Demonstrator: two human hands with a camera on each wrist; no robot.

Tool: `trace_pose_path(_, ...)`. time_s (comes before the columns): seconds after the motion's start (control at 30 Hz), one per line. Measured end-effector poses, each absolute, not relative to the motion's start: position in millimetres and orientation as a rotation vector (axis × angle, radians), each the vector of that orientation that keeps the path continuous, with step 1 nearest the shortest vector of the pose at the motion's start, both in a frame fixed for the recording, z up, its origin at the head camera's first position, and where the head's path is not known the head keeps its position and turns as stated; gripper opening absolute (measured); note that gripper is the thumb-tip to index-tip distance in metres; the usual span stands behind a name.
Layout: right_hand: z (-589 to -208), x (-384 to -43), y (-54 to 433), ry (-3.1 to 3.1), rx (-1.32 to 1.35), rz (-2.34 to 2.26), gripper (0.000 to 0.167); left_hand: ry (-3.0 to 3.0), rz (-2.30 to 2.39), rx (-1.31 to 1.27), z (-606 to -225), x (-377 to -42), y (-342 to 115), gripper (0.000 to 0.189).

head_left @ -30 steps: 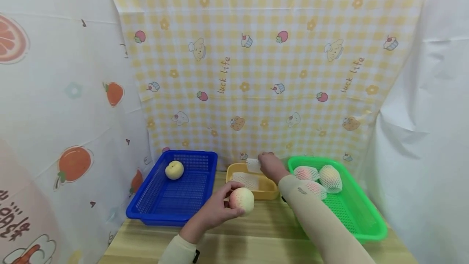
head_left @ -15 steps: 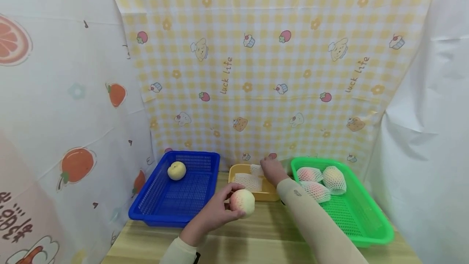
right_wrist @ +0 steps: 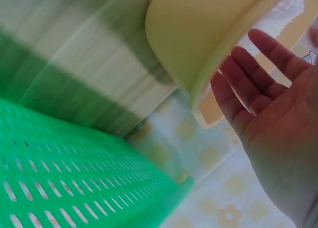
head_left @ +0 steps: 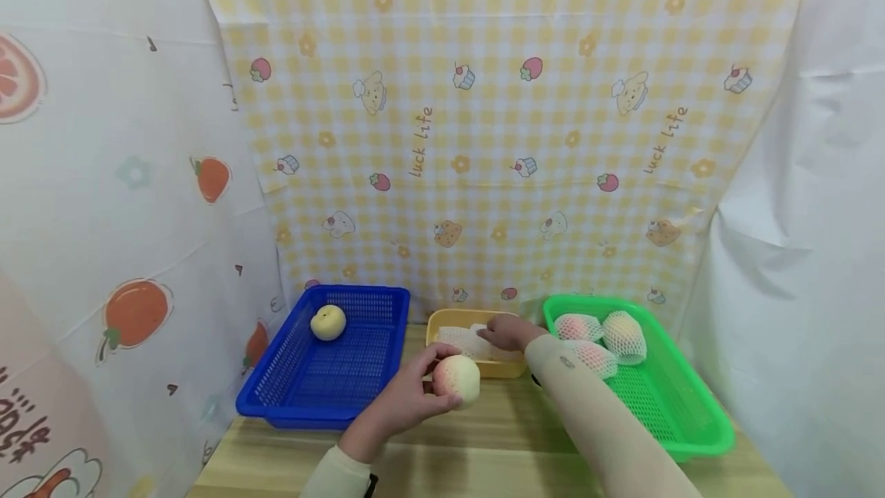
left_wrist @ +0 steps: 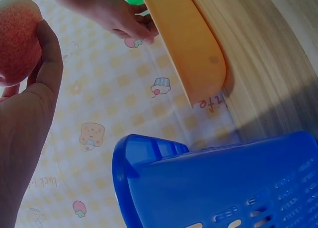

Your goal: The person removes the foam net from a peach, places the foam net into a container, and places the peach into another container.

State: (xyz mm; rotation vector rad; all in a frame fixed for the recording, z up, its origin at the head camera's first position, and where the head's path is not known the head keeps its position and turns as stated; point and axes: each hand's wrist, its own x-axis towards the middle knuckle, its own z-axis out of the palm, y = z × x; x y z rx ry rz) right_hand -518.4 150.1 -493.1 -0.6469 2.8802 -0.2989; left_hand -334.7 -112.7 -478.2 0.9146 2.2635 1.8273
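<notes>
My left hand (head_left: pixel 408 394) holds a bare peach (head_left: pixel 459 380), pink on one side and cream on the other, above the table in front of the yellow tray (head_left: pixel 501 369). In the left wrist view, curled fingers wrap the side of the peach (left_wrist: pixel 19 41). My right hand (head_left: pixel 508 331) reaches over the tray's right side. Its fingertips are at the white foam fruit nets (head_left: pixel 456 339) lying inside. The right wrist view has this hand (right_wrist: pixel 278 94) with its fingers extended over the rim, a foam net (right_wrist: pixel 288 9) beyond them; the thumb is mostly out of frame.
At left stands a blue basket (head_left: pixel 332 379) with one pale yellow peach (head_left: pixel 328 322) in it. A green basket (head_left: pixel 691 413) at right holds several net-wrapped peaches (head_left: pixel 624 336) at its back end. A patterned cloth (head_left: pixel 463 121) hangs close behind the containers.
My right hand has come down from above the tray with a foam net, which now lies by the other net. The left hand keeps the peach in nearly the same place.
</notes>
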Motion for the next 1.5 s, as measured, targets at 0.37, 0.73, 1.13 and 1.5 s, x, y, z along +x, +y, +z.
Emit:
trace_pose_path(0.37, -575, -577, 167, 3.030, -0.881, -0.179, 0.034, 2.253, 1.821, 0.896, -477, -334, -113, 0.058)
trace_pose_path(0.73, -556, -547, 155, 3.025, -0.716, -0.213, 0.031, 2.247, 1.824, 0.890, -475, -334, -115, 0.059)
trace_pose_path(1.13, -517, -522, 151, 3.017, -0.706, -0.184, 0.022, 2.256, 1.831, 0.904, -474, -335, -117, 0.060)
trace_pose_path(1.5, -450, -471, 155, 3.028, -0.655, -0.695, 0.016, 2.274, 1.804, 0.931, -475, -338, -113, 0.060)
